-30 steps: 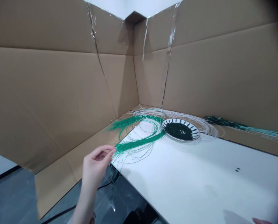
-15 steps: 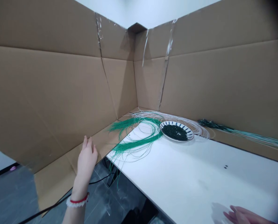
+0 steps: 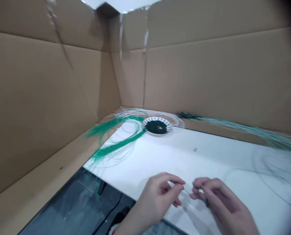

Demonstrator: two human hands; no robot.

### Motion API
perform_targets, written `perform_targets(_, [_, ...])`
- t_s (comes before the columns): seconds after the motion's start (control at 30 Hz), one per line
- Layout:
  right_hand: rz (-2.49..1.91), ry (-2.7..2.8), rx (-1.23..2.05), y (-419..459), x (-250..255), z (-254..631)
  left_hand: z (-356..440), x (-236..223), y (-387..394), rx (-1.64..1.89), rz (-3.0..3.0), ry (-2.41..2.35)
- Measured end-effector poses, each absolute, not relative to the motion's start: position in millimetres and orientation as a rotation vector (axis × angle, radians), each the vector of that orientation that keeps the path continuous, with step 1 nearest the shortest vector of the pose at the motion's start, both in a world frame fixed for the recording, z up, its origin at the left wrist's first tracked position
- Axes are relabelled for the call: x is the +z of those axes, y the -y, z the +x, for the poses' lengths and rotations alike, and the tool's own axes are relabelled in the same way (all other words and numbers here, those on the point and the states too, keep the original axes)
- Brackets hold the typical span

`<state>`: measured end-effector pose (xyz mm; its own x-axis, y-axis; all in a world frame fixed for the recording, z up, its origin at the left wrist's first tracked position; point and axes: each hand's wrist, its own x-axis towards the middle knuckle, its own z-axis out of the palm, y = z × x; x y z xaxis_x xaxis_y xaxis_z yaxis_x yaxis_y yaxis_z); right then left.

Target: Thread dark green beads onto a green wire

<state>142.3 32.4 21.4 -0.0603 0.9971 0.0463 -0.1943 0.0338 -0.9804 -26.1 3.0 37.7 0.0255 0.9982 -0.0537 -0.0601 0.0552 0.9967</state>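
One thin, blurred strand (image 3: 187, 191) stretches above the white table (image 3: 165, 155) from the left hand (image 3: 161, 195), thumb and forefinger pinched on it, toward the right hand (image 3: 223, 202), fingers curled but grip unclear, with the striped plate (image 3: 170, 127) well beyond.

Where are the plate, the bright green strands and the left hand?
Plate (image 3: 169, 126): head view, right side of its rim.
Bright green strands (image 3: 119, 145): head view, middle of the nearer bundle.
Left hand (image 3: 158, 196): head view, middle of the hand.
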Motion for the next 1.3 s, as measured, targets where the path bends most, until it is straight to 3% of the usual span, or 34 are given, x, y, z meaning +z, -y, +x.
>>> perform_targets(0.2, [-0.758, 1.140, 1.416, -34, 24, 142, -18, 38, -30, 1.221, 1.060, -1.112])
perform_targets(0.63, [-0.781, 1.021, 1.547, -22, 35, 134, -12, 32, -32, 1.149, 0.938, -1.070])
perform_targets(0.9, [-0.930, 1.054, 1.331, -9, 43, 131, -24, 39, -23, 1.174, 0.999, -0.986])
perform_targets(1.3, [-0.919, 1.092, 1.376, 0, 63, 125, -29, 53, -15, 1.238, 1.285, -0.878])
